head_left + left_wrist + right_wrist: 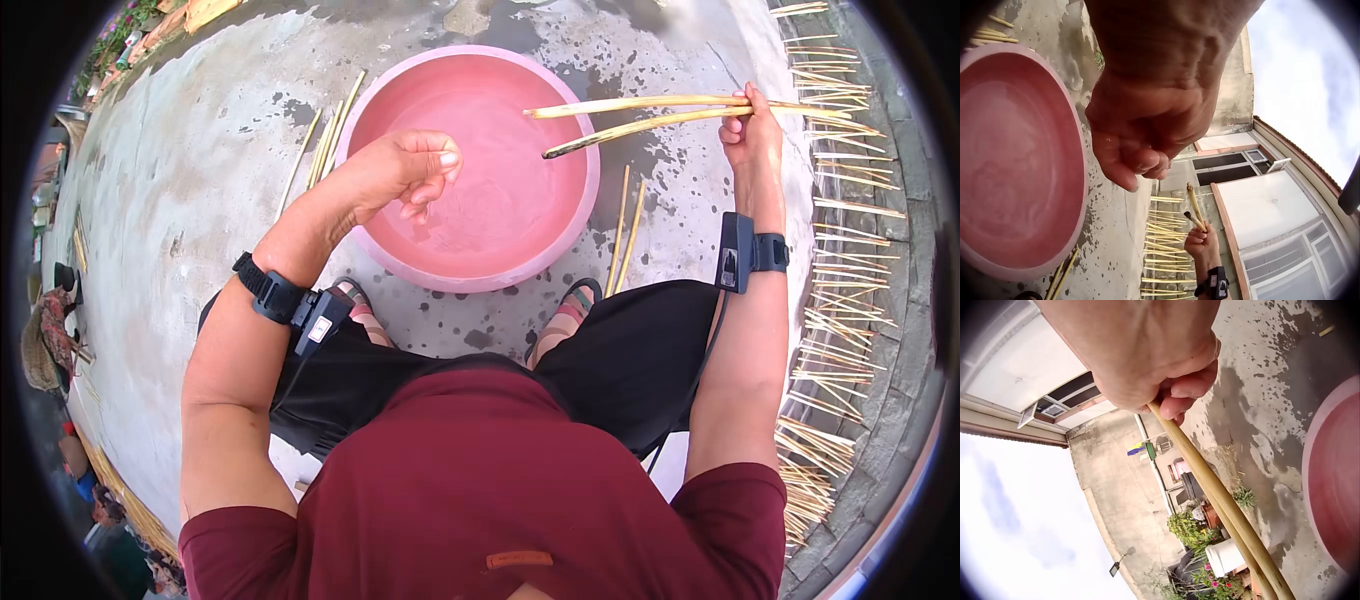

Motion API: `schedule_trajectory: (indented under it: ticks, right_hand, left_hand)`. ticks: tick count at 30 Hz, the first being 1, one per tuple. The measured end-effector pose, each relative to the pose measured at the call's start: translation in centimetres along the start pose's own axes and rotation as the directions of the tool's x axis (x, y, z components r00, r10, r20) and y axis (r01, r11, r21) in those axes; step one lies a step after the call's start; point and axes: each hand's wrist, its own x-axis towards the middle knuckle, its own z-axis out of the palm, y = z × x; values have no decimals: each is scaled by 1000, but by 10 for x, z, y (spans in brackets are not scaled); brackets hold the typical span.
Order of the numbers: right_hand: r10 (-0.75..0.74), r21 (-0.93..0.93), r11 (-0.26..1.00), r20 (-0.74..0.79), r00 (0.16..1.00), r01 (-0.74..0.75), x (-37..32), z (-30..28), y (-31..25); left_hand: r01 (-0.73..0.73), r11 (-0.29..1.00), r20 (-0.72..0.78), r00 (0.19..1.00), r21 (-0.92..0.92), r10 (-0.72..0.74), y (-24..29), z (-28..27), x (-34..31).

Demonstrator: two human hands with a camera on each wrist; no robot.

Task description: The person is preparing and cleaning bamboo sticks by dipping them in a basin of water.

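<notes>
My right hand (755,138) grips two long yellowish stalks (640,104) at the right, fingers curled round them. Their near ends reach left over the right rim of a wide pink basin (495,215), and one has a dark tip. In the right wrist view the stalks (1225,503) run down together from below the curled fingers. Over the basin's left side hangs my left hand (415,172), its fingers curled in and thumb bent against them. Nothing shows in that hand (1147,134) in the left wrist view either.
A long row of stalks (850,255) lies along the right edge of the wet concrete floor (180,180). Several loose stalks (330,135) lie left of the basin, and two more stalks (630,230) lie right of it. My feet stand close in front of the basin.
</notes>
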Motion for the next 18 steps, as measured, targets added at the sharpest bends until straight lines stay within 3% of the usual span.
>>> schedule_trajectory:
  ticks: [6,16,18]
  right_hand:
    - [24,-24,999,68,997,-23,-8,14,10]
    - [52,-31,998,127,991,-48,-16,40,17]
    - [72,-26,997,101,992,-70,-18,44,17]
  left_hand:
    - [-232,973,-360,907,3,217,1,14,8]
    - [-237,941,-154,948,244,279,13,27,20]
    - [-275,947,-156,941,166,301,15,29,16]
